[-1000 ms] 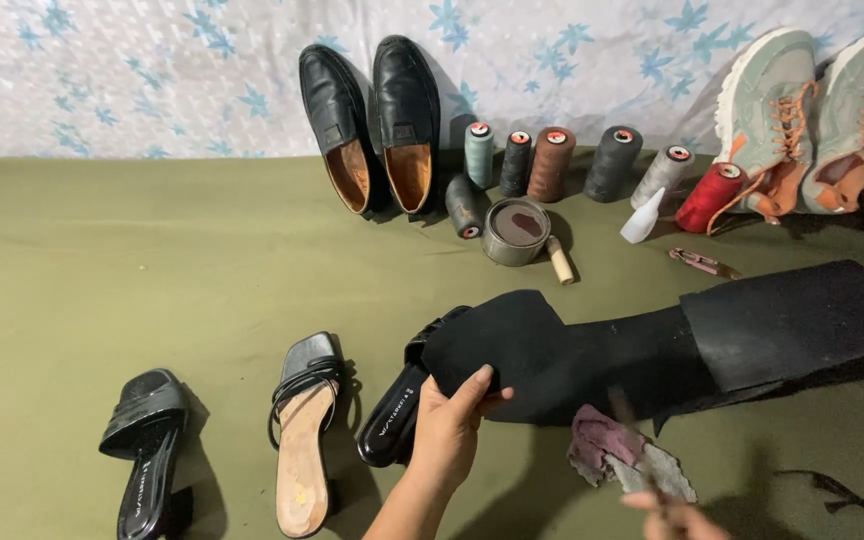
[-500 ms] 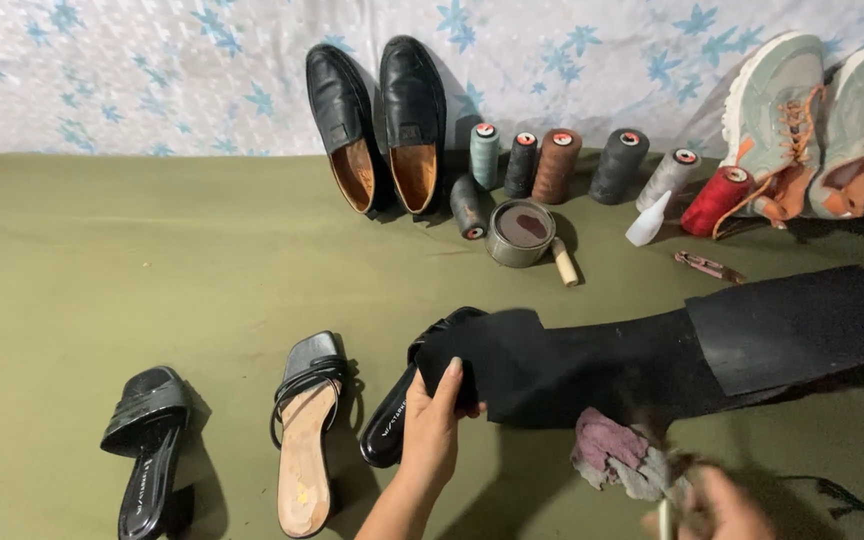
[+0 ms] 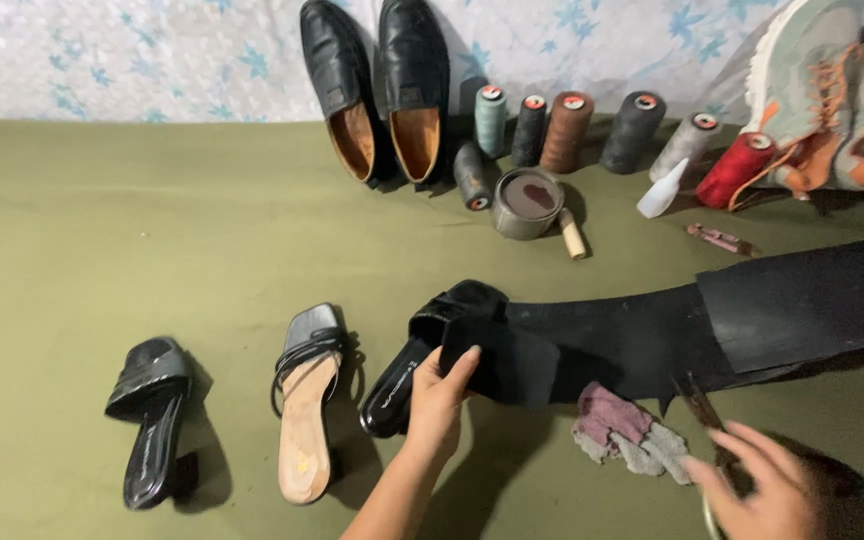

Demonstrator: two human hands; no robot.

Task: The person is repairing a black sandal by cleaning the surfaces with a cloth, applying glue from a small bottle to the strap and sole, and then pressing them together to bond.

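My left hand [image 3: 439,400] grips the near end of a long black rubber sheet [image 3: 652,335], which lies over a black sandal [image 3: 407,370]. My right hand [image 3: 752,490] at the bottom right holds a pair of scissors [image 3: 700,405] with the blades pointing up at the sheet's lower edge. A crumpled pinkish-grey rag [image 3: 617,430] lies between my hands, just below the sheet.
Two more sandals [image 3: 307,400] [image 3: 147,415] lie to the left on the olive cloth [image 3: 152,230]. At the back stand black loafers [image 3: 382,85], several thread spools [image 3: 562,130], a glue tin [image 3: 527,203], a white squeeze bottle [image 3: 664,190] and grey sneakers [image 3: 822,95].
My left hand has folded the sheet's near end over and slid slightly right. My right hand has risen into view with the scissors toward the sheet. The camera has tipped closer.
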